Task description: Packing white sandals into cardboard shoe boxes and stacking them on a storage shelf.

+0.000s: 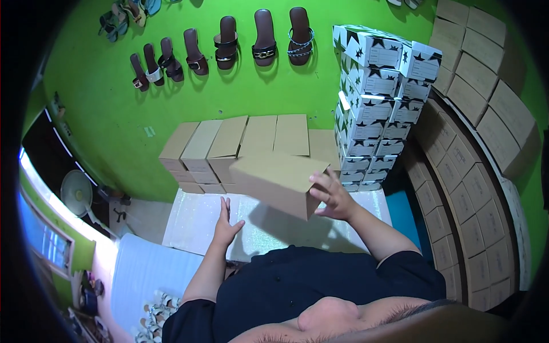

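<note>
- Right hand (334,199): fingers spread over the near right end of the brown cardboard box (274,177), thumb lower on that end, gripping it
- Brown cardboard box: extends left and away from the right fingers, tilted, above the white tabletop (183,217), casting a shadow there
- Left hand (227,226): fingers straight, close together, thumb apart; near the box's left end, apart from it
- Stacked brown boxes (229,137): beyond the left fingertips, side by side against the green wall
- White boxes with black stars (372,106): tall stack beyond and right of the right fingers; end faces carry printed label panels, text too small to read
- Shelved brown boxes (474,200): well right of the right fingers; small dark print on the ends, illegible from here
- Sandals (264,40): row on the wall, well beyond both hands' fingers
- Fan (76,192): well left of the left fingers
</note>
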The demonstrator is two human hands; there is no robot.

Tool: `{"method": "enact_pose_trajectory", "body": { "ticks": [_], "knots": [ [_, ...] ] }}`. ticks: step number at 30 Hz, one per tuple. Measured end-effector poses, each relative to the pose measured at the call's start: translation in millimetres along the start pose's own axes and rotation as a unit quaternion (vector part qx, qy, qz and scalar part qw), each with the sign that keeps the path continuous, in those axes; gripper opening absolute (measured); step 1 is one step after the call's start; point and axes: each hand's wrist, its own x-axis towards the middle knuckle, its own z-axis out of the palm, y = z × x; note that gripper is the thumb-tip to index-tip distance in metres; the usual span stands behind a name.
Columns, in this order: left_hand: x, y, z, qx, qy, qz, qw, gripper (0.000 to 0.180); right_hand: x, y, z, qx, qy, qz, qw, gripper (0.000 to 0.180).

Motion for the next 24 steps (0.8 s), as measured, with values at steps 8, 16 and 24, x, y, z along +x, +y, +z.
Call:
{"method": "enact_pose_trajectory", "body": {
  "ticks": [8,16,24],
  "knots": [
    [-16,-15,8,-0.227,0.003,-0.088,0.97,0.093,-49,-13,57,0.163,-0.068,0.015,0.984,0.104],
    [-60,-60,39,0.061,0.027,-0.053,0.996,0.1,-138,0,145,0.12,-0.083,0.075,0.986,0.097],
    [-91,-122,22,0.367,-0.176,-0.082,0.91,0.066,-212,-12,147,0.128,-0.32,0.178,0.922,0.069]
  ]
}}
